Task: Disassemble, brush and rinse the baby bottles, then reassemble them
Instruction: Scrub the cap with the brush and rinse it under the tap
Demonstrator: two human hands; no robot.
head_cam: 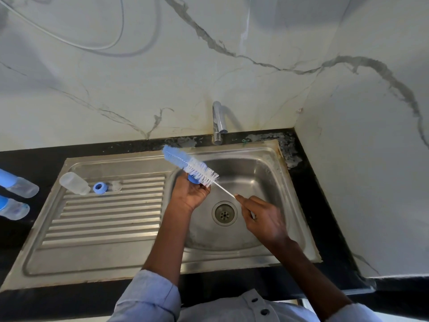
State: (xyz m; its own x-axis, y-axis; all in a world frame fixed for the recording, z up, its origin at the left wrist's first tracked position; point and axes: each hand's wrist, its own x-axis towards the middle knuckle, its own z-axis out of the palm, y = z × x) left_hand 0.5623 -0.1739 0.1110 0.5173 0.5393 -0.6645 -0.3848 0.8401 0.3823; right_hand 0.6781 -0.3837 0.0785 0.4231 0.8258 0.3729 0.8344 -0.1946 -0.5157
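Your sleeves (pixel 148 296) fill the bottom edge, both forearms reaching out over the sink (pixel 267 228). Your right hand (pixel 264 219) pinches the thin white wire stem of the brush (pixel 189 165), fingers curled round it just above the drain (pixel 224 213). From there the brush slants up and left, its white and blue bristles crossing over your left hand (pixel 189 194). That hand is cupped round a small blue part (pixel 193 178), gripping it at the basin's left edge; the bristles lie against it, though you cannot tell which bottle piece it is.

On the ribbed drainboard (pixel 104 219) to the left, a clear bottle (pixel 73 183) lies on its side with its top off. Just beside it sit a blue ring (pixel 100 188) and a clear teat (pixel 116 185). Further left, on the black desk (pixel 34 156), two capped bottles (pixel 17 184) lie at the frame edge. Behind the basin stands a tap (pixel 218 123) against the marbled wall.
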